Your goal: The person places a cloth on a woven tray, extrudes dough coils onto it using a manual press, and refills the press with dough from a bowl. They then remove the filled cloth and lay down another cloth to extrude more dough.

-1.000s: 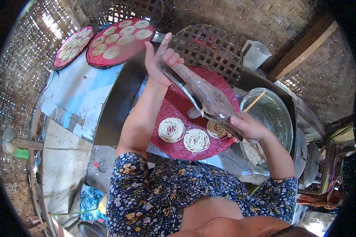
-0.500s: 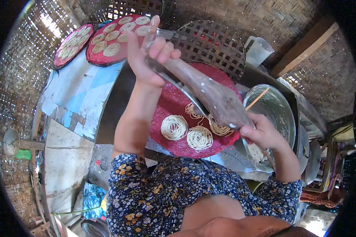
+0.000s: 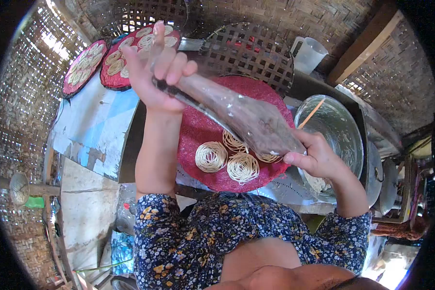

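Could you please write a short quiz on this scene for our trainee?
1. Count: how many noodle coils show, at least in part, on the large red tray beneath the wooden press?
2. True or false: the left hand and the right hand both grip the wooden press.
3. Multiple choice: which of these is nearest the right hand? a) plastic jug; b) metal pot; c) upper-left trays.

Key: 1. Four. 2. True. 3. b.
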Demonstrator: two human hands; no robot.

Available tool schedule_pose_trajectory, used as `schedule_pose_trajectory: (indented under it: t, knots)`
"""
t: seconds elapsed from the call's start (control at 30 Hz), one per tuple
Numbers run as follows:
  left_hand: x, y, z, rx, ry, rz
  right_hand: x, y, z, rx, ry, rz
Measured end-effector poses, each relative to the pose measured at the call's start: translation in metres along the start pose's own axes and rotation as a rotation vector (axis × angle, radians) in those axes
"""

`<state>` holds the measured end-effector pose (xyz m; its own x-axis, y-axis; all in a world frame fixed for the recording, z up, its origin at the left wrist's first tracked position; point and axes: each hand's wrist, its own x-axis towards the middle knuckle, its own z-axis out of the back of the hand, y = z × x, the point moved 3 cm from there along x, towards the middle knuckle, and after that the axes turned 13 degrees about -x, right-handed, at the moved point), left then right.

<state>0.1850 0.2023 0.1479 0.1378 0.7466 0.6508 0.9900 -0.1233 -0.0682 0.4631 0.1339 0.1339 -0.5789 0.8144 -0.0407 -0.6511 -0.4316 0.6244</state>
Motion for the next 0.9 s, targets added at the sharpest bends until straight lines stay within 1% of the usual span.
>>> schedule_pose_trajectory:
  t: [0.07,0.17,0.2,0.3,0.33,0.43,0.47,0.5,0.53,0.57,0.6,0.7,0.8,0.9]
  knots:
    - [-0.010,0.004,0.001,0.030,-0.068,-0.009,-0.006,-0.002,0.000,0.022,0.045,-0.019]
    - [-0.018,0.017,0.014,-0.053,-0.179,-0.002,-0.017,-0.007,0.003,0.033,0.064,-0.053]
    - [-0.019,0.024,0.016,-0.005,-0.156,-0.012,-0.021,-0.009,0.004,0.031,0.060,-0.066]
    - [-0.018,0.037,0.026,-0.094,-0.230,-0.003,-0.030,-0.016,0.006,0.000,-0.003,-0.087]
    - [-0.015,0.039,0.031,-0.170,-0.145,0.054,-0.032,-0.019,0.007,-0.041,0.009,-0.104]
    - [-0.008,0.056,0.042,-0.090,-0.419,0.130,-0.036,-0.027,0.007,-0.108,0.021,-0.149]
    - [-0.013,0.061,0.060,-0.049,-0.281,0.392,-0.036,-0.029,0.006,-0.098,0.011,-0.153]
    - [-0.025,0.068,0.085,0.128,-0.419,0.548,-0.036,-0.030,0.004,-0.087,0.002,-0.157]
    - [-0.037,0.079,0.105,0.325,-0.507,0.678,-0.035,-0.031,0.003,-0.069,0.004,-0.164]
    - [-0.050,0.090,0.125,0.500,-0.583,0.826,-0.035,-0.032,0.002,-0.051,0.009,-0.172]
    - [-0.060,0.101,0.135,0.692,-0.607,0.949,-0.034,-0.033,0.001,-0.032,0.015,-0.180]
    - [-0.071,0.113,0.124,0.878,-0.514,0.930,-0.031,-0.029,0.002,-0.080,0.008,-0.172]
    - [-0.076,0.112,0.120,0.827,-0.523,0.874,-0.031,-0.035,0.001,-0.089,-0.024,-0.165]
    - [-0.070,0.112,0.102,0.821,-0.497,0.859,-0.030,-0.044,-0.002,-0.073,-0.092,-0.155]
